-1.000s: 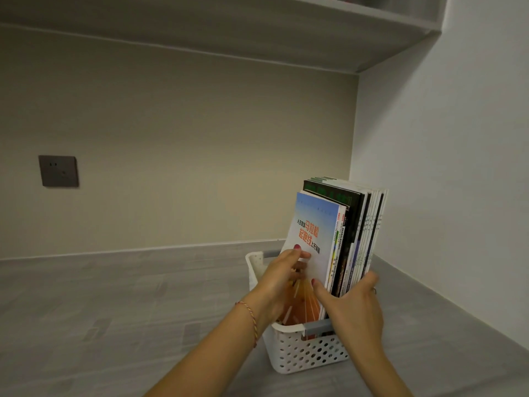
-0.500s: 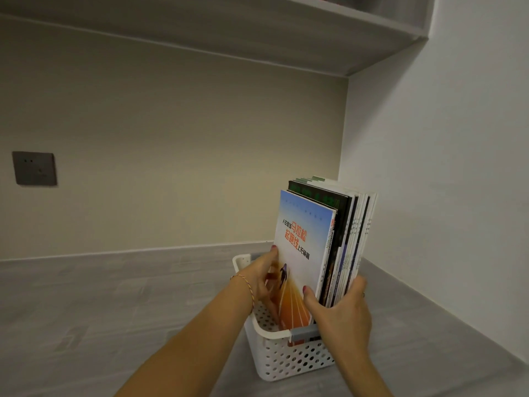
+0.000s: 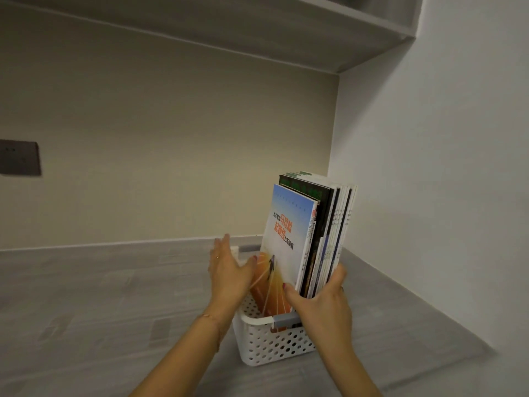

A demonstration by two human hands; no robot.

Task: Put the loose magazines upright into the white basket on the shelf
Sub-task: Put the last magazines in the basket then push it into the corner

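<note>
A white perforated basket (image 3: 274, 342) stands on the grey shelf surface (image 3: 100, 296) near the right wall. Several magazines (image 3: 320, 233) stand upright in it, leaning slightly right; the front one has a blue and orange cover (image 3: 286, 227). My right hand (image 3: 320, 305) grips the near lower edge of the stack, thumb on the front cover and fingers round its right side. My left hand (image 3: 229, 270) is flat with fingers apart, just left of the front cover at the basket's left side, its thumb tip near the cover.
A dark wall socket (image 3: 20, 157) sits on the beige back wall at the left. The white side wall (image 3: 443, 196) rises close to the basket's right. An upper shelf board (image 3: 257, 27) hangs overhead.
My left hand has come off the front cover and opened out to the left of the stack. The right hand keeps its hold on the magazines. The view shifted slightly.
</note>
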